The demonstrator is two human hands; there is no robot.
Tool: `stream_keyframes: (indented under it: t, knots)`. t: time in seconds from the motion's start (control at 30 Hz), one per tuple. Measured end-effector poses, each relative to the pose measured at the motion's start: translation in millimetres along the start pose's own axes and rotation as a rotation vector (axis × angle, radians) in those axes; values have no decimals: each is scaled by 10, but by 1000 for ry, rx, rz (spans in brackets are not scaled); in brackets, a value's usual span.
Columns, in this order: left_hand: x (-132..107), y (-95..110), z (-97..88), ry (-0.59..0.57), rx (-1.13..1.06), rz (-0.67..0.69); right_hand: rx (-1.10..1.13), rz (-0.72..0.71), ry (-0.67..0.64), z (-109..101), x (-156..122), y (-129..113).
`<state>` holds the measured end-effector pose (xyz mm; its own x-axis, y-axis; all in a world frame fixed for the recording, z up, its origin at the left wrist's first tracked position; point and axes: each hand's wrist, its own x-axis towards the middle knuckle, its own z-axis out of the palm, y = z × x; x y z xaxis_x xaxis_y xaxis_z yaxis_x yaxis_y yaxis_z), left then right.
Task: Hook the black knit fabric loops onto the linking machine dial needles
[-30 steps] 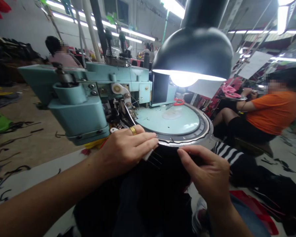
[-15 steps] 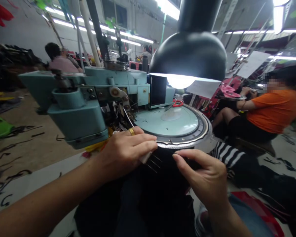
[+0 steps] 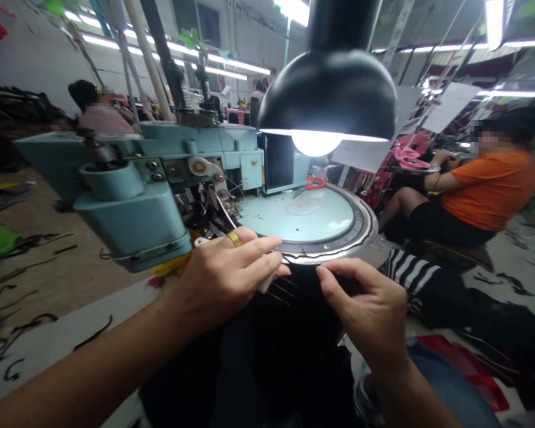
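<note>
My left hand [image 3: 227, 279], with a gold ring [image 3: 234, 239] on one finger, rests at the front edge of a round metal dial [image 3: 330, 246] on a pale blue linking machine [image 3: 129, 202]. Its fingers press a small white strip [image 3: 266, 283] against a dark knitted garment [image 3: 289, 345]. My right hand [image 3: 365, 309] pinches the knit's upper edge just below the dial. Thin needles or threads [image 3: 280, 291] show on the dark knit between my hands. The garment hangs down towards my lap.
A black lamp [image 3: 327, 89] hangs low over the dial, with red-handled scissors [image 3: 315, 183] on the pale dial top. A co-worker in an orange shirt [image 3: 490, 190] sits at the right. Dark scraps [image 3: 22, 330] litter the floor on the left.
The whole view has shifted slightly left and down. My hands stay at the dial's front edge, and the left fingertips have slid a little lower on the knit.
</note>
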<state>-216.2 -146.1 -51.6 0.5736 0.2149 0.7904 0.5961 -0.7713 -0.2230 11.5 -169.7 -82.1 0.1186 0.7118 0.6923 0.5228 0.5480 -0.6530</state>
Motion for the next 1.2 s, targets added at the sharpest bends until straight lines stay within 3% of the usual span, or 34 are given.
stream_keyframes:
  t: [0.07, 0.13, 0.23, 0.33, 0.4, 0.53, 0.63, 0.73, 1.2]
  knots:
    - [-128, 146, -107, 70, -50, -262, -33, 3, -15, -60, 1, 56]
    - [-345, 368, -128, 149, -209, -719, -95, 12, -59, -157, -16, 164]
    - [-730, 729, 66, 144, -579, -1330, -116, 152, -178, -327, -67, 346]
    - [-968, 972, 358, 176, -769, -1614, 141, 458, -340, -444, -83, 411]
    - [-969, 1018, 473, 239, -876, -1625, 305, 528, -406, -451, -55, 356]
    - [-691, 862, 470, 205, -1053, -1436, 173, 292, -422, -296, -3, 123]
    - [-441, 686, 464, 128, -1070, -1342, 103, 151, -322, -165, -4, -14]
    - [-304, 575, 520, 84, -1048, -1330, 103, 117, -221, -111, 1, -60]
    - [-257, 568, 517, -4, -1115, -1336, 58, 131, -116, -38, 13, -17]
